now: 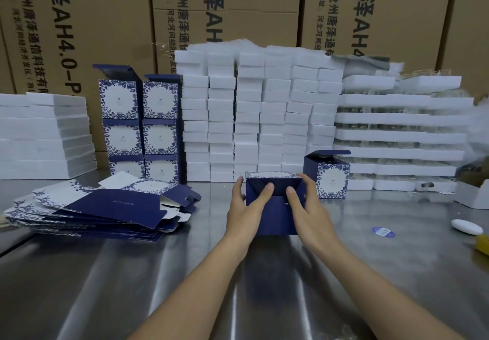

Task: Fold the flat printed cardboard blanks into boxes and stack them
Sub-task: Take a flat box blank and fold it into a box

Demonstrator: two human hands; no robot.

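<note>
Box point(274, 202) upright, end flaps facing camera.

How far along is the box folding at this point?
Done: six folded boxes stacked at back left, plus one loose box at right. In hand: left hand and right hand pressing down the flaps of a half-folded box. Left: a sizeable pile of flat blanks remains.
</note>
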